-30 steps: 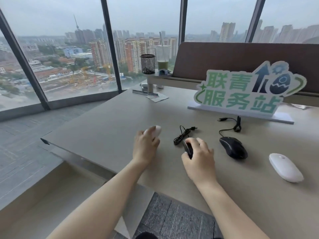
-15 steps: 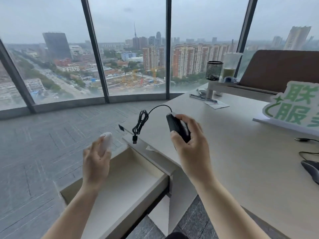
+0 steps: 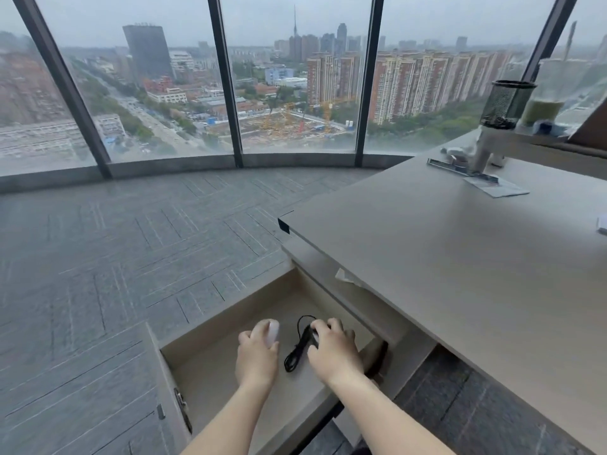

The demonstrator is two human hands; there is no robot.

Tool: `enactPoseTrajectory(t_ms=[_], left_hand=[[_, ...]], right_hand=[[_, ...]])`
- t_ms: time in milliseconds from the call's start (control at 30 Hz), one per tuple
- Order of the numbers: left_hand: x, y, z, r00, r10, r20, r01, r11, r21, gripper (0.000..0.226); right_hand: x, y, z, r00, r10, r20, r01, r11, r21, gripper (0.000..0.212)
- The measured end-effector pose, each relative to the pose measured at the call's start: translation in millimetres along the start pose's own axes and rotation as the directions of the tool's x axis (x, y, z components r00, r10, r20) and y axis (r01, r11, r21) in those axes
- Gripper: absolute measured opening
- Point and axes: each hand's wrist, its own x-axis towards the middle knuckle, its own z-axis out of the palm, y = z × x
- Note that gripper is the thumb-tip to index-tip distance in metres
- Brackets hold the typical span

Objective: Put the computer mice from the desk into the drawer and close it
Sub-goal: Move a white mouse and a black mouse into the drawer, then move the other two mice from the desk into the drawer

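Note:
The beige drawer (image 3: 210, 336) stands pulled out below the desk's left end. Both my hands are down inside it. My left hand (image 3: 258, 354) is closed around a small white mouse (image 3: 273, 333), whose front end shows past my fingers. My right hand (image 3: 335, 351) covers a black wired mouse (image 3: 313, 336); its bundled black cable (image 3: 297, 351) lies on the drawer floor between my hands. Whether either mouse rests on the drawer floor cannot be told. The other mice on the desk are out of view.
The beige desk (image 3: 460, 257) fills the right side, its corner just above the drawer. At its far end are a black mesh cup (image 3: 505, 105), a plastic drink cup (image 3: 547, 100) and a paper slip (image 3: 496, 185). Grey carpet and floor-to-ceiling windows lie to the left.
Both hands lifted their mice off the desk, carried them left and lowered them into the open drawer. My view turned left and down, so the sign and the other mice left the frame.

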Motion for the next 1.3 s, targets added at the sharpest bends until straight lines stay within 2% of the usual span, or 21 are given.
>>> enactPoseTrajectory(t_ms=[167,267,367,467,567,700,800,933,1000,1100,1200,1300], left_hand=[[13.6,-18.4,16.5,1.000,-0.022,0.002,0.021,0.988,0.154,0.050],[20.9,-27.1,19.2,0.999,0.004,0.040,-0.011,0.985,0.173,0.057],[24.8,-28.1,12.6,0.997,0.019,0.079,-0.030,0.990,0.140,0.058],[20.2,-8.0,-2.7,0.992,0.116,-0.050,-0.115,0.993,0.037,0.045],[3.1,42.9,-15.4,0.946,0.286,-0.154,-0.301,0.950,-0.079,0.034],[-42.5,133.1,-12.2,0.834,0.503,-0.228,-0.546,0.811,-0.208,0.026],[-91.1,195.5,10.6,0.770,0.609,-0.188,-0.635,0.706,-0.313,0.024],[-157.5,264.0,65.9,0.673,0.738,-0.047,-0.689,0.603,-0.402,0.021],[-191.2,293.7,97.0,0.626,0.775,0.093,-0.681,0.601,-0.418,0.024],[-242.3,332.6,142.0,0.536,0.789,0.301,-0.683,0.615,-0.395,0.036],[-289.6,364.1,180.5,0.454,0.770,0.449,-0.690,0.622,-0.370,0.050],[-324.7,389.7,214.3,0.441,0.755,0.485,-0.714,0.623,-0.320,0.063]], right_hand=[[26.0,-2.8,26.6,0.980,0.116,0.161,-0.069,0.959,-0.273,0.051],[33.0,0.5,33.8,0.966,0.175,0.188,-0.106,0.938,-0.330,0.058],[31.9,0.2,30.9,0.975,0.144,0.167,-0.085,0.944,-0.318,0.048],[16.6,-1.4,7.2,1.000,0.008,0.028,-0.003,0.982,-0.191,0.033],[-12.9,3.1,-37.2,0.979,-0.117,-0.169,0.118,0.993,-0.005,0.030],[-64.0,23.2,-112.9,0.857,-0.201,-0.474,0.264,0.962,0.068,0.024],[-107.0,60.2,-171.0,0.744,-0.163,-0.648,0.262,0.963,0.058,0.020],[-165.4,149.8,-238.1,0.576,-0.014,-0.818,0.135,0.988,0.078,0.018],[-190.5,204.9,-265.5,0.476,0.047,-0.878,0.012,0.998,0.060,0.019],[-225.5,286.4,-298.1,0.345,0.149,-0.927,-0.251,0.966,0.062,0.024],[-254.4,350.7,-315.9,0.323,0.352,-0.879,-0.488,0.857,0.164,0.037],[-272.0,391.7,-318.3,0.347,0.478,-0.807,-0.605,0.771,0.197,0.053]])
